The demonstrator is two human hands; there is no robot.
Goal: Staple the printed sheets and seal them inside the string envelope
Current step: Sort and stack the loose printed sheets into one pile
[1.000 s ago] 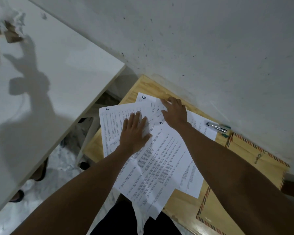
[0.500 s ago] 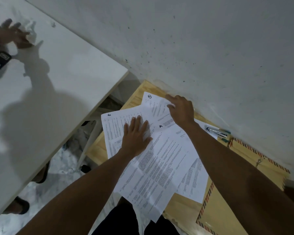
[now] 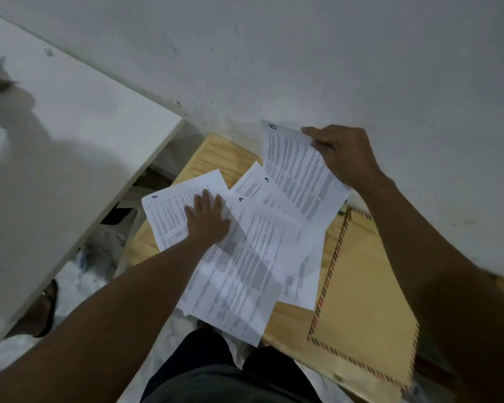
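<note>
Head view, low down: wooden board butts against the white wall at its far edge; white table overhangs to the left w/ a narrow gap between its edge and the board. Printed sheets lie fanned across the board, near corners hanging past the front edge over dark-clothed legs. Handwritten nos. 5, 4, 3 in top corners. L hand rests flat on sheet 5, fingers straight and spread. R hand pinches the top edge of one sheet, lifted and tilted up toward the wall, lower end over the others. String envelope, tan w/ striped border, lies just right of the sheets, partly under the R forearm.
</note>
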